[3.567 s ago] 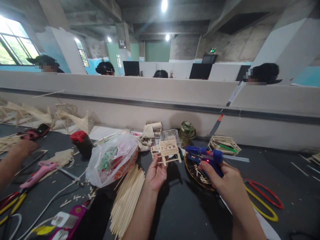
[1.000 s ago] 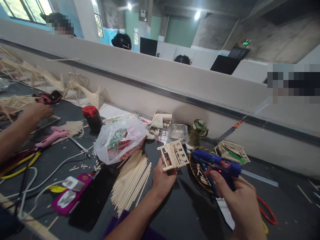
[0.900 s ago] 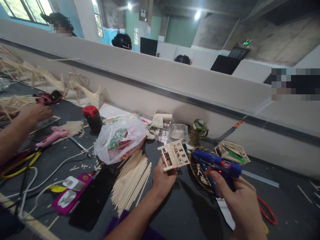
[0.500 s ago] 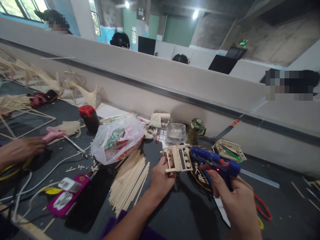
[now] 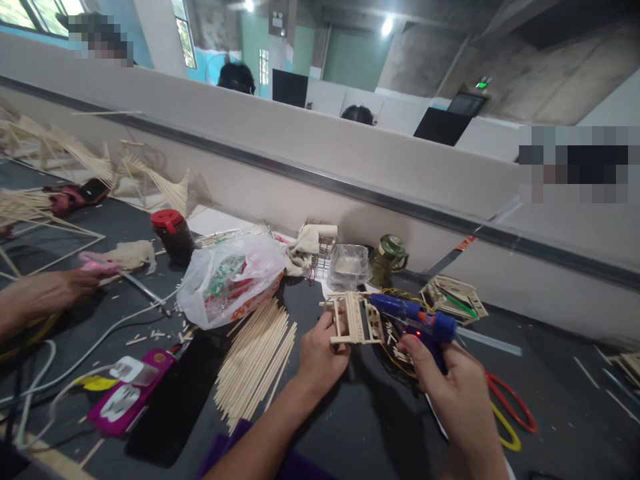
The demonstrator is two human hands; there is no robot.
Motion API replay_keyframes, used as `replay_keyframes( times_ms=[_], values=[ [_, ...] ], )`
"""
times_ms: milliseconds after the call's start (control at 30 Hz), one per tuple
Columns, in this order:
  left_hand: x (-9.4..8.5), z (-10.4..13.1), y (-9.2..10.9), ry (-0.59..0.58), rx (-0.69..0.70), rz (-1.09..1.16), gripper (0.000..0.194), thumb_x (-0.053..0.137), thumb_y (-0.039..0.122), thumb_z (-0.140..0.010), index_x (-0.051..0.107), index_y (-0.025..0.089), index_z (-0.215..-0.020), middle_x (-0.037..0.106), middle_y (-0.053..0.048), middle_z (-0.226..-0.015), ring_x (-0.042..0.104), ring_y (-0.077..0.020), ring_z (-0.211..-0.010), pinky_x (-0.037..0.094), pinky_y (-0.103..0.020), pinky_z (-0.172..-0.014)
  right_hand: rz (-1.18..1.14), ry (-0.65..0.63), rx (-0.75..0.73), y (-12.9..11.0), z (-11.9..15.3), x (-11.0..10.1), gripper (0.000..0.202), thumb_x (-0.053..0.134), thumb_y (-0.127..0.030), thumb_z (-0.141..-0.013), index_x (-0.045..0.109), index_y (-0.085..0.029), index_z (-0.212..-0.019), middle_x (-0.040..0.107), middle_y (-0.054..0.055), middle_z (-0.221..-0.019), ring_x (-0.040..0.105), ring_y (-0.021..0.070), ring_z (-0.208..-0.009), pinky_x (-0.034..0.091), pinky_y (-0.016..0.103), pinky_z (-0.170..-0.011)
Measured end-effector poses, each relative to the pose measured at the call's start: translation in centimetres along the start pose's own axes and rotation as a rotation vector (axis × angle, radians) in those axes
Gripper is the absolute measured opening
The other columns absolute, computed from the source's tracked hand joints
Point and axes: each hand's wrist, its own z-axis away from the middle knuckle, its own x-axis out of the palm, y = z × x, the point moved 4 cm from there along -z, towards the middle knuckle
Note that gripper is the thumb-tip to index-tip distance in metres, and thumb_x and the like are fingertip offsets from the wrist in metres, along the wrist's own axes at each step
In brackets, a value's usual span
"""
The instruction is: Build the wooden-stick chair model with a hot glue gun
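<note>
My left hand (image 5: 323, 353) is closed on a small wooden stick frame (image 5: 357, 319), held above the dark table. Its fingers pass behind the frame and are partly hidden. In my right hand (image 5: 445, 380) is a blue hot glue gun (image 5: 413, 317), with a small red light lit and a clear glue stick (image 5: 493, 341) poking out of its back. The gun's nozzle end meets the upper right of the frame; whether it touches the wood I cannot tell. A fan of loose wooden sticks (image 5: 255, 363) lies left of my left hand.
At the left a co-worker's hand (image 5: 50, 297) holds a pink glue gun (image 5: 100, 265). Near it are a magenta power strip (image 5: 133, 393), a black phone-like slab (image 5: 173, 407), a plastic bag (image 5: 230, 277) and a red-lidded jar (image 5: 173, 237). A green flask (image 5: 390, 260) and another stick frame (image 5: 454, 298) stand behind.
My right hand and the blue glue gun have moved left, bringing the nozzle further over the stick frame. My left hand holds the frame in nearly the same place.
</note>
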Motion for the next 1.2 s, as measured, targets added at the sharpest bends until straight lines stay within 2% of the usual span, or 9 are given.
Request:
replay_keyframes(
  times_ms=[167,367,533,700,867,1200],
  values=[
    [0.06,0.04,0.05,-0.019,-0.015,-0.050,0.024,0.054,0.009,-0.078,0.070,0.023,-0.087,0.065,-0.004,-0.105,0.066,-0.0161,-0.084,0.050,-0.024,-0.067,0.012,-0.012,0.002,0.41,-0.07,0.33,0.044,0.058,-0.061,-0.081,0.068,-0.019,-0.072,0.060,0.003,-0.052,0.057,0.0205,-0.054,0.045,0.029,-0.055],
    [-0.07,0.07,0.21,-0.011,0.005,-0.023,0.024,0.054,0.009,-0.079,0.070,0.024,-0.090,0.066,-0.003,-0.111,0.067,-0.0169,-0.092,0.052,-0.025,-0.073,0.026,-0.004,-0.016,0.48,-0.15,0.51,0.047,0.057,-0.062,-0.082,0.070,-0.017,-0.082,0.069,0.006,-0.067,0.061,0.0221,-0.062,0.047,0.029,-0.059],
    [0.00,0.05,0.01,-0.020,-0.007,0.002,0.030,0.053,0.006,-0.076,0.070,0.025,-0.092,0.065,-0.002,-0.113,0.066,-0.0171,-0.096,0.053,-0.025,-0.077,0.015,-0.021,-0.005,0.42,-0.16,0.43,0.045,0.058,-0.061,-0.082,0.070,-0.017,-0.079,0.067,0.006,-0.061,0.063,0.0234,-0.063,0.048,0.030,-0.060],
    [0.01,0.00,-0.09,-0.017,-0.022,0.016,0.030,0.053,0.005,-0.075,0.069,0.025,-0.090,0.066,-0.002,-0.111,0.066,-0.0177,-0.098,0.053,-0.027,-0.079,0.030,-0.018,-0.035,0.37,-0.20,0.50,0.047,0.057,-0.061,-0.082,0.071,-0.017,-0.083,0.071,0.008,-0.070,0.064,0.0241,-0.066,0.049,0.030,-0.061],
    [0.02,0.02,-0.08,-0.022,-0.027,0.006,0.028,0.053,0.006,-0.076,0.069,0.025,-0.090,0.066,-0.002,-0.111,0.066,-0.0179,-0.098,0.053,-0.026,-0.079,0.048,-0.023,-0.029,0.41,-0.19,0.52,0.047,0.057,-0.061,-0.082,0.072,-0.017,-0.084,0.069,0.006,-0.063,0.065,0.0245,-0.065,0.049,0.030,-0.059],
    [0.11,-0.04,-0.17,-0.014,-0.042,0.002,0.029,0.054,0.007,-0.077,0.070,0.024,-0.093,0.066,-0.003,-0.110,0.067,-0.0173,-0.094,0.054,-0.026,-0.076,0.035,-0.007,-0.060,0.29,-0.16,0.36,0.048,0.058,-0.059,-0.083,0.074,-0.015,-0.096,0.075,0.010,-0.080,0.069,0.0276,-0.080,0.053,0.032,-0.071]
  ],
)
